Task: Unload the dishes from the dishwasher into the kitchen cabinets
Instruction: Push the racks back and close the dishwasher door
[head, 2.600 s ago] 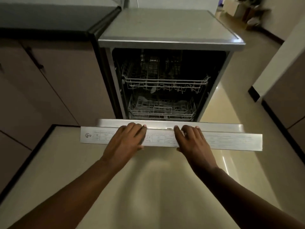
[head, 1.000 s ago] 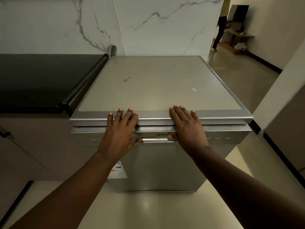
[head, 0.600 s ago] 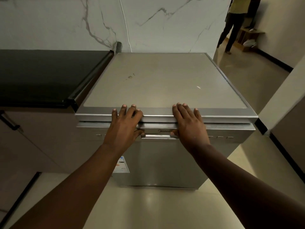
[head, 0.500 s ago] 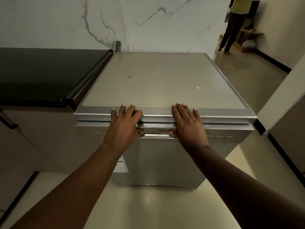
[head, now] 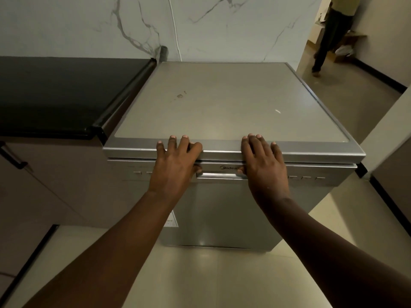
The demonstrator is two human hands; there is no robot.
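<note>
A silver freestanding dishwasher [head: 222,103] stands before me with its door [head: 222,210] closed, so its racks and any dishes are hidden. My left hand [head: 175,165] lies flat over the front top edge, fingers straight on the lid, thumb down by the left end of the door handle [head: 220,175]. My right hand [head: 264,163] lies the same way at the handle's right end. Neither hand holds anything.
A black countertop [head: 55,96] with brown cabinet doors [head: 55,185] beneath adjoins the dishwasher on the left. A marble wall [head: 200,25] rises behind. A person [head: 331,34] stands in the passage at the far right. Glossy beige floor [head: 211,281] lies below.
2.6 s ago the door hung open, showing the wire racks, with both hands on its edge. It is closed now. In the last second the hands have stayed put.
</note>
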